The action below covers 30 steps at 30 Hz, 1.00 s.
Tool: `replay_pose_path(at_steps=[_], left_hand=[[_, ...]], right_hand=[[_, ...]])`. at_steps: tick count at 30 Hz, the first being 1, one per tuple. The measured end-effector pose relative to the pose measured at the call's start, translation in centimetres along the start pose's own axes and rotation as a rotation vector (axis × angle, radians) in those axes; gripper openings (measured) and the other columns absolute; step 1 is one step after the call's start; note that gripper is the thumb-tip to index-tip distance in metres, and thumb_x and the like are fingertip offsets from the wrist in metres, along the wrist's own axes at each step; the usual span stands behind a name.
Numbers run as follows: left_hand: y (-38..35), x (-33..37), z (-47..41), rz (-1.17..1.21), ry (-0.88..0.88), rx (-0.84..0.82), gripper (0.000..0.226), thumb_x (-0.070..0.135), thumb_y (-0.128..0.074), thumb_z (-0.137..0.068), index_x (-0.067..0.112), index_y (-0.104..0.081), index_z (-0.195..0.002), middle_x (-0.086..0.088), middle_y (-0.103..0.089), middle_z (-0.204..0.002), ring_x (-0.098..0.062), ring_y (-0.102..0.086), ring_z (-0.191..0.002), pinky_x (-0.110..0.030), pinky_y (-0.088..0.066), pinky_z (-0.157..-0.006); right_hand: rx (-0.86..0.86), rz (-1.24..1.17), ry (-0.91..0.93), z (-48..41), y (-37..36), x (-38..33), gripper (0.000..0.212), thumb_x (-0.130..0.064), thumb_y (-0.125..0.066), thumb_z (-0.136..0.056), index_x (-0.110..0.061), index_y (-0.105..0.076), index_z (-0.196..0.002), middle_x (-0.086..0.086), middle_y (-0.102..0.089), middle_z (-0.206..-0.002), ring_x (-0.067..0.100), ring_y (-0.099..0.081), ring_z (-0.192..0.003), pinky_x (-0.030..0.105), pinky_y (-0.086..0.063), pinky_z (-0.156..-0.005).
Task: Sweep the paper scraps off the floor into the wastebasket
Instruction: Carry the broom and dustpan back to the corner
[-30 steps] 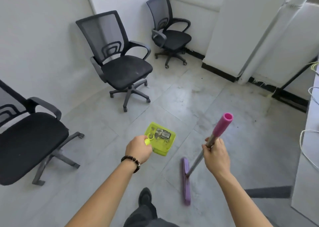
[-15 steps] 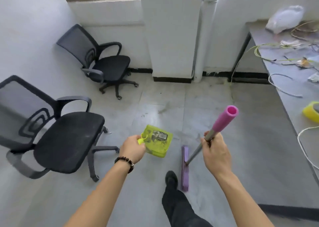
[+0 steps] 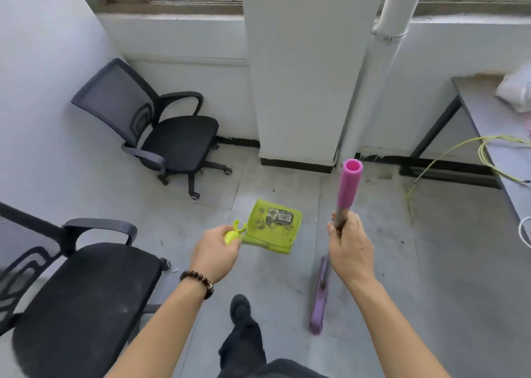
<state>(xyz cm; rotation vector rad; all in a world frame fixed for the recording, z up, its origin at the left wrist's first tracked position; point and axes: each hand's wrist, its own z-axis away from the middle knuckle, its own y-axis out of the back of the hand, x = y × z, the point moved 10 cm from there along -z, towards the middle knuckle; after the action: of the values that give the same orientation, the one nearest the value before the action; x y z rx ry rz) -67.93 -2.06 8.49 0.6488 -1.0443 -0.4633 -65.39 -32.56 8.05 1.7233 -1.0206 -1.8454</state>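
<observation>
Floor: grey tiles, 2 black chairs left.
Left hand: fingers wrapped round green dustpan handle, pan beside broom.
Right hand: clenched on broom shaft, purple head on tiles.

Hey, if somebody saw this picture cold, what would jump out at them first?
The bright colours at centre stand out first: a lime-green dustpan gripped by its handle in the left hand. Beside it is a broom with a pink grip, held in the right hand, its purple head at the bottom end. Next come two black mesh office chairs, the far chair at upper left and the near chair at lower left.
</observation>
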Motion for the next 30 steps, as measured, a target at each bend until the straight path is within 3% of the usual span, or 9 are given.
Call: replay_pose_path(at_steps=[9,11,13,16,21,24,27,30], left_hand=[[-2.3,8.3,-25.2,-0.129,-0.090,-0.175,0.029,0.019,-0.056,-0.090,0.016,-0.066,-0.118,0.003,-0.058,-0.063,-0.017,-0.055,-0.062,-0.030,-0.046,-0.064],[-3.1,10.5,-30.3,-0.189,-0.084,-0.236,0.038,0.025,-0.056,-0.091,0.019,-0.061,-0.129,-0.004,-0.071,-0.085,-0.024,-0.065,-0.083,-0.030,-0.049,-0.073],[-4.0,13.2,-35.3,-0.254,-0.110,-0.299,0.042,0.026,-0.057,-0.091,0.019,-0.058,-0.133,-0.009,-0.072,-0.108,-0.028,-0.065,-0.103,-0.031,-0.050,-0.084],[-5.7,17.7,-41.8,-0.376,-0.185,-0.375,0.043,0.026,-0.058,-0.091,0.018,-0.058,-0.133,-0.010,-0.067,-0.122,-0.028,-0.061,-0.114,-0.031,-0.048,-0.093],[-9.4,25.2,-48.7,-0.650,-0.371,-0.501,0.042,0.031,-0.058,-0.092,0.019,-0.059,-0.132,-0.007,-0.063,-0.129,-0.027,-0.059,-0.118,-0.030,-0.047,-0.092],[-10.8,28.8,-52.7,-0.710,-0.427,-0.495,0.039,0.038,-0.060,-0.092,0.023,-0.064,-0.127,-0.004,-0.065,-0.125,-0.026,-0.059,-0.116,-0.030,-0.047,-0.090],[-11.2,30.5,-56.3,-0.614,-0.354,-0.473,0.030,0.038,-0.060,-0.092,0.020,-0.072,-0.113,-0.006,-0.072,-0.107,-0.026,-0.065,-0.102,-0.031,-0.052,-0.086],[-11.8,30.5,-59.0,-0.577,-0.259,-0.484,0.026,0.026,-0.061,-0.091,0.017,-0.073,-0.111,-0.009,-0.073,-0.104,-0.025,-0.066,-0.089,-0.032,-0.054,-0.084]], right_hand=[[0.085,0.084,-0.216,-18.9,-5.5,1.7,0.017,-0.027,-0.055,-0.097,-0.011,-0.056,-0.103,0.006,-0.059,-0.099,0.034,-0.061,-0.091,0.042,-0.047,-0.072],[0.101,0.085,-0.242,-22.8,-5.5,1.3,0.017,-0.026,-0.057,-0.096,-0.011,-0.058,-0.106,0.006,-0.061,-0.103,0.034,-0.062,-0.095,0.042,-0.047,-0.075],[0.149,0.057,-0.253,-26.7,-5.2,0.7,0.018,-0.021,-0.060,-0.095,-0.010,-0.061,-0.108,0.009,-0.062,-0.106,0.035,-0.062,-0.098,0.043,-0.048,-0.079],[0.187,0.020,-0.282,-31.7,-5.6,0.2,0.020,-0.016,-0.064,-0.092,-0.006,-0.064,-0.109,0.013,-0.063,-0.103,0.035,-0.061,-0.098,0.039,-0.045,-0.083],[0.262,-0.083,-0.339,-36.8,-6.3,0.2,0.017,-0.016,-0.067,-0.091,-0.006,-0.067,-0.105,0.002,-0.057,-0.096,0.025,-0.059,-0.092,0.025,-0.038,-0.079],[0.270,-0.147,-0.375,-40.2,-7.4,1.5,0.015,-0.022,-0.067,-0.091,-0.011,-0.067,-0.102,0.004,-0.061,-0.093,0.022,-0.060,-0.084,0.032,-0.046,-0.078],[0.224,-0.238,-0.453,-43.3,-9.2,3.7,0.008,-0.031,-0.063,-0.093,-0.023,-0.063,-0.096,0.004,-0.059,-0.092,0.019,-0.059,-0.081,0.037,-0.049,-0.079],[0.211,-0.277,-0.462,-46.8,-10.3,4.4,0.017,-0.033,-0.060,-0.095,-0.017,-0.062,-0.093,0.003,-0.049,-0.091,0.012,-0.054,-0.075,0.032,-0.045,-0.076]])
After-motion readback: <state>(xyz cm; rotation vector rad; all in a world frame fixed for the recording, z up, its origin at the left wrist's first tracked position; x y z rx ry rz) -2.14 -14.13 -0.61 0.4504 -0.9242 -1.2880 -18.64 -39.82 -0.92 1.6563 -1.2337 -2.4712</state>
